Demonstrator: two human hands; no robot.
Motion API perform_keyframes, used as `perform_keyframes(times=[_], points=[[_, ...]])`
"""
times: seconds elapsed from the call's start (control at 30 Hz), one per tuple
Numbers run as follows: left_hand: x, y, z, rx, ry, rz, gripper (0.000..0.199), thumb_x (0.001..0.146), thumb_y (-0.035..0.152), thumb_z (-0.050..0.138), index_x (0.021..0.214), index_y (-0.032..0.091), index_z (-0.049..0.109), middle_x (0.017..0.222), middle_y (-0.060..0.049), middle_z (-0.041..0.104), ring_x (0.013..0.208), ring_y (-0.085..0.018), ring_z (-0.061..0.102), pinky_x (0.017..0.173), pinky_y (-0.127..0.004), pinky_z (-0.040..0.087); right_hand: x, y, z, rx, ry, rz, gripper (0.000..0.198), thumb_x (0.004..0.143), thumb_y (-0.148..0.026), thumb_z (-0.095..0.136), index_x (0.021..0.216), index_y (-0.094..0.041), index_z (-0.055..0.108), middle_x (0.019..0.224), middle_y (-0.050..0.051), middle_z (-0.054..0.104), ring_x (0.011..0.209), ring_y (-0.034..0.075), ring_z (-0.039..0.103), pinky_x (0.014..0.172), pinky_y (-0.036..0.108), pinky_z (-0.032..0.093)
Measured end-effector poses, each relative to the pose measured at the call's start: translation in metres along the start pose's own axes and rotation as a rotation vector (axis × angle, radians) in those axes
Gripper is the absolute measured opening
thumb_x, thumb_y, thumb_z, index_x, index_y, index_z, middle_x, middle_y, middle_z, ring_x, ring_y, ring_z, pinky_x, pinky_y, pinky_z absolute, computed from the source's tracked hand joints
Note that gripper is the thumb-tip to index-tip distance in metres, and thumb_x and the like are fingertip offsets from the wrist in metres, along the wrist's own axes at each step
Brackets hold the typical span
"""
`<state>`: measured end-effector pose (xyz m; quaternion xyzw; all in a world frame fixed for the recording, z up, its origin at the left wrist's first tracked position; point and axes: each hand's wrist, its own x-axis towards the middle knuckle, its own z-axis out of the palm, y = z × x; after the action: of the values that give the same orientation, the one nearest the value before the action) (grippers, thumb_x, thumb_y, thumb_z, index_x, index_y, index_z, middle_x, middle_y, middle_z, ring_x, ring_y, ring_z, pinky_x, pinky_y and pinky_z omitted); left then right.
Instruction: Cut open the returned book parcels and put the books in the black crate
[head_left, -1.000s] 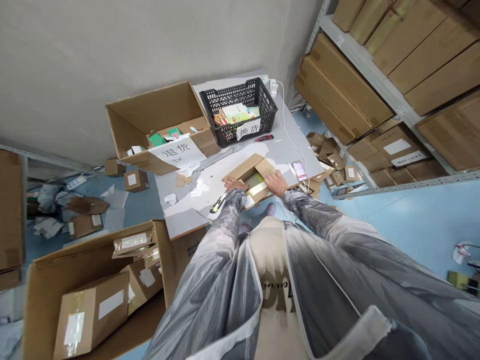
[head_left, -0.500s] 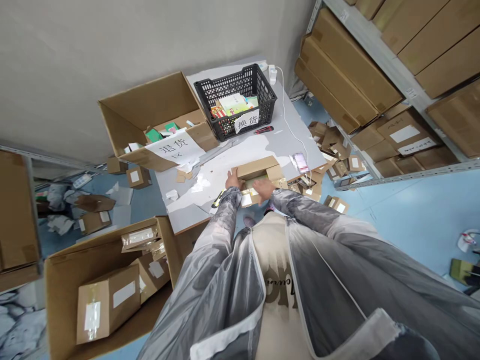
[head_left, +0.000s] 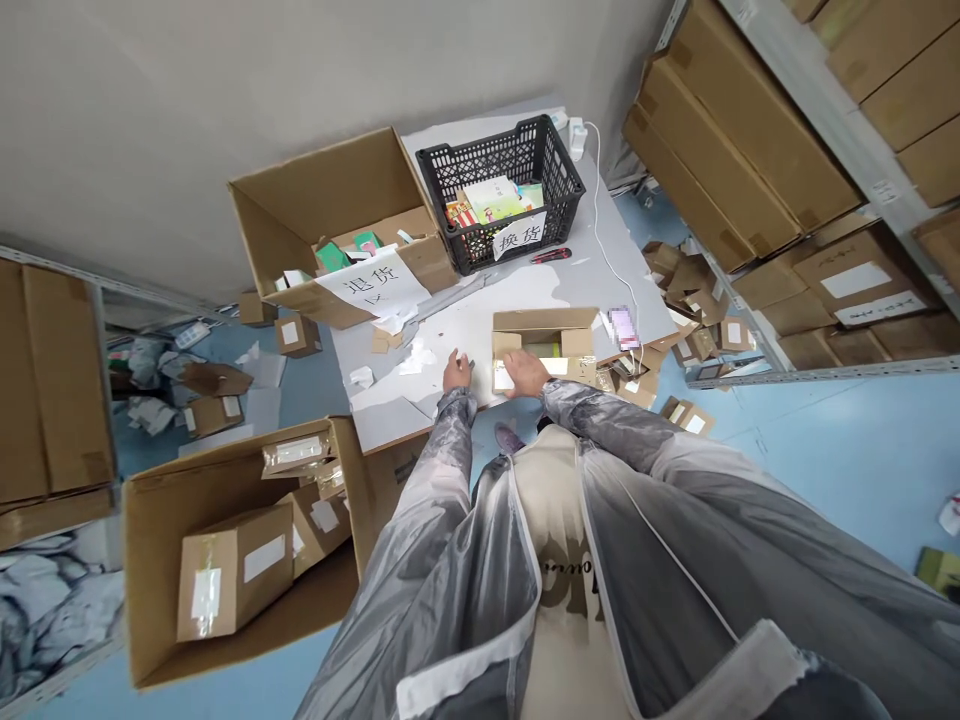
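A small cardboard box (head_left: 577, 342) stands with its flaps up near the front edge of the table. My right hand (head_left: 527, 373) grips its front side, with the fingers over the left part of the opening. Something yellow-green shows inside, partly hidden by the hand and the flap. To the left of the box, my left hand (head_left: 457, 371) hovers just over the tabletop or rests on it. Its thumb and fingers are apart, and I see nothing between them. The yellow cutter seen earlier is out of sight now.
At the table's back stand a large open carton (head_left: 330, 195) and a black plastic crate (head_left: 499, 190) holding booklets. A red-black utility knife (head_left: 551, 256), a phone (head_left: 622, 328) and paper scraps (head_left: 417, 357) lie on the table (head_left: 480, 300). A parcel-filled carton (head_left: 240, 650) is at lower left; shelves flank both sides.
My left hand has let go of the box and moved away to its left. My right hand stays on the box, which now sits squarer to me. The view has shifted slightly.
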<state>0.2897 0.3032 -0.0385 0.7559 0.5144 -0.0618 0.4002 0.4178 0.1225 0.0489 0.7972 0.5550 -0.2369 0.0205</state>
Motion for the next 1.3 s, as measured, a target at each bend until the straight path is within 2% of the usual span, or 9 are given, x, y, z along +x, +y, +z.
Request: perform_keyframes(times=[0.13,0.33,0.47,0.57,0.67,0.77,0.9,1.1,1.3], points=[[-0.022,-0.054,0.001,0.360,-0.013,-0.092,0.084,0.111,0.038,0.075,0.184,0.001,0.056,0.179,-0.040,0.059,0.172,-0.051,0.052,0.141,-0.063,0.048,0.011,0.016,-0.006,-0.039,0.065,-0.025,0.091,0.097,-0.053,0.100,0.163,-0.003,0.065,0.184,0.038,0.054,0.166,0.054,0.053,0.136,0.061,0.051],[-0.033,-0.088,0.014,0.372,-0.040,-0.009,0.064,0.110,0.032,0.070,0.171,0.014,0.065,0.171,-0.031,0.060,0.161,-0.047,0.053,0.128,-0.055,0.052,0.019,0.043,-0.005,0.016,-0.046,-0.058,0.098,0.094,-0.059,0.106,0.169,-0.009,0.065,0.189,0.032,0.055,0.169,0.049,0.059,0.142,0.057,0.049],[-0.030,-0.088,0.020,0.324,-0.067,-0.053,0.049,0.111,0.023,0.065,0.158,0.010,0.068,0.162,-0.031,0.066,0.157,-0.044,0.060,0.126,-0.048,0.054,0.017,0.047,0.000,0.006,-0.120,-0.059,0.100,0.093,-0.059,0.109,0.169,-0.012,0.064,0.176,0.026,0.069,0.160,0.046,0.068,0.135,0.053,0.055],[-0.039,-0.088,0.016,0.169,-0.070,-0.012,0.055,0.120,0.026,0.054,0.172,0.011,0.061,0.162,-0.028,0.071,0.151,-0.039,0.070,0.125,-0.044,0.057,0.015,0.046,0.002,-0.016,-0.121,-0.063,0.092,0.096,-0.058,0.106,0.164,-0.011,0.065,0.167,0.025,0.074,0.153,0.044,0.072,0.131,0.052,0.058],[-0.063,-0.089,0.008,-0.012,-0.119,0.110,0.064,0.125,0.041,0.050,0.186,0.020,0.054,0.144,-0.016,0.083,0.126,-0.033,0.083,0.112,-0.038,0.063,0.013,0.046,0.002,-0.029,-0.125,-0.077,0.087,0.097,-0.057,0.104,0.161,-0.013,0.065,0.169,0.026,0.072,0.154,0.044,0.071,0.131,0.052,0.058],[-0.084,-0.083,0.002,-0.146,-0.191,0.233,0.062,0.123,0.054,0.055,0.177,0.026,0.067,0.116,-0.007,0.089,0.101,-0.028,0.085,0.100,-0.034,0.065,0.012,0.047,0.003,-0.021,-0.143,-0.075,0.079,0.100,-0.057,0.102,0.156,-0.016,0.066,0.164,0.024,0.075,0.151,0.043,0.073,0.128,0.050,0.059],[-0.088,-0.069,-0.004,-0.319,-0.220,0.230,0.069,0.125,0.062,0.038,0.171,0.022,0.073,0.119,-0.009,0.094,0.074,-0.024,0.081,0.075,-0.034,0.065,0.012,0.046,0.003,-0.044,-0.154,-0.041,0.080,0.098,-0.058,0.103,0.157,-0.017,0.066,0.158,0.024,0.078,0.145,0.043,0.076,0.124,0.050,0.062],[-0.065,-0.055,-0.020,-0.150,-0.231,0.327,0.067,0.124,0.055,0.042,0.163,0.019,0.084,0.107,-0.007,0.094,0.067,-0.025,0.076,0.077,-0.035,0.064,0.011,0.041,-0.001,-0.061,-0.147,-0.019,0.084,0.099,-0.060,0.103,0.160,-0.017,0.065,0.159,0.024,0.078,0.146,0.043,0.077,0.124,0.049,0.063],[-0.054,-0.049,-0.039,-0.002,-0.253,0.415,0.056,0.124,0.051,0.049,0.141,0.023,0.094,0.093,-0.008,0.090,0.094,-0.032,0.085,0.093,-0.033,0.062,0.010,0.033,-0.005,-0.098,-0.122,0.023,0.084,0.097,-0.062,0.103,0.158,-0.018,0.066,0.153,0.023,0.081,0.138,0.044,0.081,0.118,0.048,0.065]])
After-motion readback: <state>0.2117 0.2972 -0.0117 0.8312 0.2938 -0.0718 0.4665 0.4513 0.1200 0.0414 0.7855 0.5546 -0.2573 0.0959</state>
